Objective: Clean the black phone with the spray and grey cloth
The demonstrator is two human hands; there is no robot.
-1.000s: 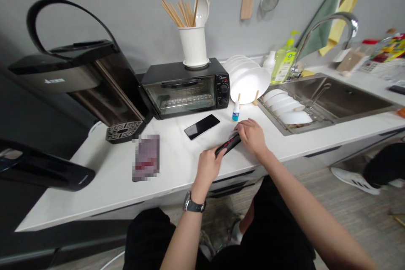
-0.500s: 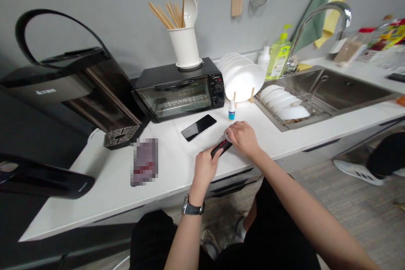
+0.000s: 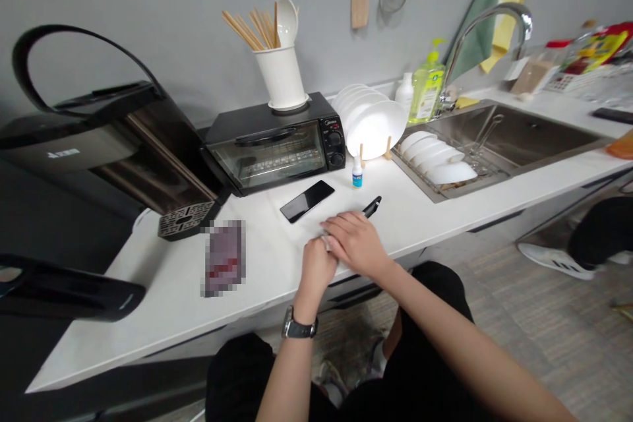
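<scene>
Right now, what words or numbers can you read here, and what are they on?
"Midea": on the black toaster oven, above its knobs.
White logo on the tall black machine: too blurred to read.
Labels on the small white bottle and green pump bottle: too small to read.
Pale mark on the dark appliance, lower left: too small.
Bright packets, far right: too blurred.

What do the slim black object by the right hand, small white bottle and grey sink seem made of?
Slim black object: probably plastic; its visible end looks smooth, but the right hand hides much of it.
Small white blue-labelled bottle: likely smooth plastic, being opaque.
Rectangular grey sink: seemingly stainless steel, given its satin metallic sheen.
</scene>
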